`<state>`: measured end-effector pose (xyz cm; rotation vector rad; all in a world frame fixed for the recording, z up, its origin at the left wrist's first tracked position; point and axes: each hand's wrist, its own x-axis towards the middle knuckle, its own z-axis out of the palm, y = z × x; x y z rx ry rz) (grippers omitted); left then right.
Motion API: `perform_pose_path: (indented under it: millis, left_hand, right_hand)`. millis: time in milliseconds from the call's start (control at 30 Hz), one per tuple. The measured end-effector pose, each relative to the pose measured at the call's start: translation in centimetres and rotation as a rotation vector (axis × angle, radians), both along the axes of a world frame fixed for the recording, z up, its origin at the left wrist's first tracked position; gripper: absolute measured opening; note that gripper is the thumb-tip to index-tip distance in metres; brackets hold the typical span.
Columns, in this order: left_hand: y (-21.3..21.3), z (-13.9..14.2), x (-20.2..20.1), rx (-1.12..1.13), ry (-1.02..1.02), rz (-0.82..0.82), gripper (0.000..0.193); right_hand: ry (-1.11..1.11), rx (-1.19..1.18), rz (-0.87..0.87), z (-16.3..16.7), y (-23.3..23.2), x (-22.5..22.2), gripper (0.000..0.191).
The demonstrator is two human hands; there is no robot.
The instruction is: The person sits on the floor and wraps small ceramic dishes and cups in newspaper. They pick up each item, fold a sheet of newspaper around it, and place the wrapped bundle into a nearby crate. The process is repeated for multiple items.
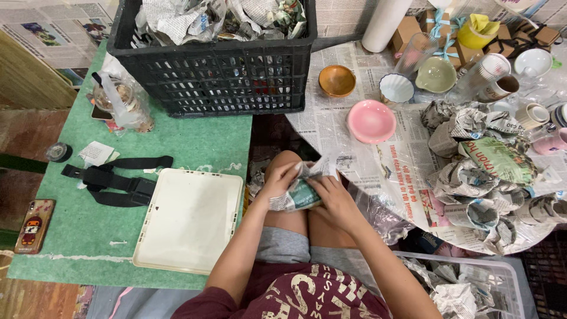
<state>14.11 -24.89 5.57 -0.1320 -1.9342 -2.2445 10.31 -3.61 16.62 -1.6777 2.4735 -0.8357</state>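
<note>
Both hands meet over the person's knees, at the centre of the view, around a newspaper-wrapped bundle (300,192). Left hand (279,180): grip closed on the bundle's left end, fingers curled over the top of the paper. Right hand (333,198): grip closed on the right end, thumb and fingers pinching a fold of the paper. The bundle rests on the knees, touching both hands; what is inside cannot be told. At 9 o'clock of the hands, on the green tabletop (195,142), lies a white tray (189,218), with a black strap (115,177) just beyond it and a phone (34,224) near the far left edge. At 12 o'clock stands a black crate (215,77) filled with crumpled newspaper. At 2 o'clock, on a newspaper-covered tabletop (331,118), sits a pink bowl (371,121), with an orange bowl (336,80) and a white fluted bowl (396,87) behind it. At 3 o'clock lies a heap of wrapped bundles (490,177). At 5 o'clock a clear bin (508,272) holds more paper-wrapped pieces. Nothing lies between the hands and the bundle.
</note>
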Motion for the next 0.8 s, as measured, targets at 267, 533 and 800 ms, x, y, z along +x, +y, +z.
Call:
perform_pose_path:
  millis: [267, 533, 800]
  left_hand:
    - [0.4, 8.6, 5.0, -0.444, -0.049, 0.05, 0.049]
    - [1.0, 8.3, 5.0, -0.904, 0.05, 0.221, 0.039]
    - [-0.1, 10.0, 3.4, -0.93, 0.039, 0.121, 0.038]
  right_hand:
    - [0.034, 0.016, -0.044, -0.1, -0.1, -1.4, 0.07]
    - [-0.224, -0.042, -0.108, -0.9, 0.4, -3.4, 0.1]
    - [-0.536, -0.412, -0.286, -6.7, 0.1, -9.8, 0.113]
